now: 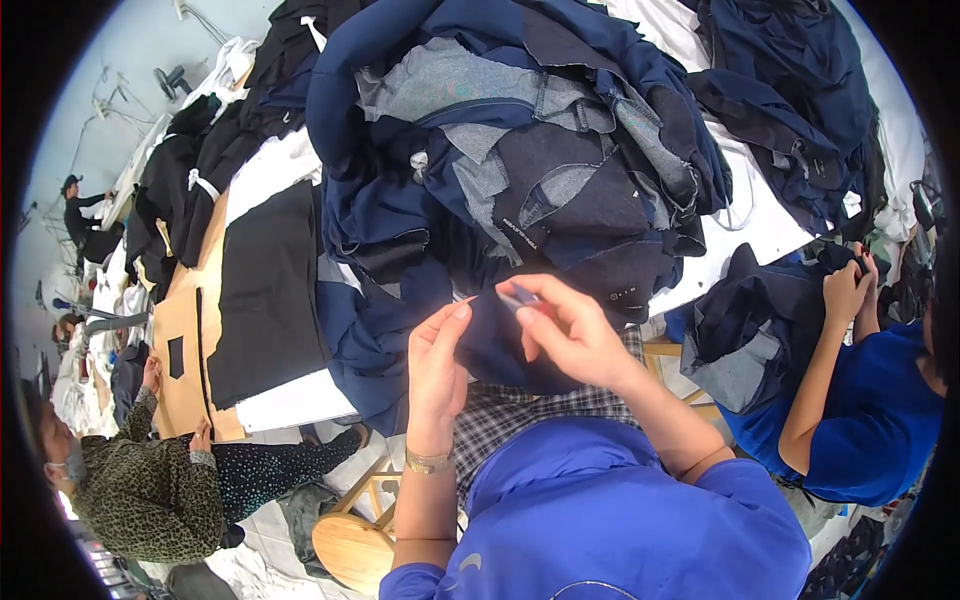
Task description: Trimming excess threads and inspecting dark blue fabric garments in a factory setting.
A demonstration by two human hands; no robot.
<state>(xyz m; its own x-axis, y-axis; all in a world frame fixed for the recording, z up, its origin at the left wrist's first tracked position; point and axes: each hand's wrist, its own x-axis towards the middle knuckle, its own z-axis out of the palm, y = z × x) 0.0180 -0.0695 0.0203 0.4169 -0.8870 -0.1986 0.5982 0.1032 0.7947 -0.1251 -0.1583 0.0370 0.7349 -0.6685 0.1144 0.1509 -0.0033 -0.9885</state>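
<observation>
See bench (740,262) crowded far by dark garment heap (550,175), black panel (265,295) left. Have left hand (440,345) pinching navy cloth (492,343), right hand (575,335) gripping small tool (517,294); slightly apart.

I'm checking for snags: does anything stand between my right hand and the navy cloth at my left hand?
Nothing visible does. The navy cloth spans the gap between the left hand, which pinches it, and the right hand, which holds a small object too blurred to identify. The dark garment heap lies beyond both hands.
</observation>
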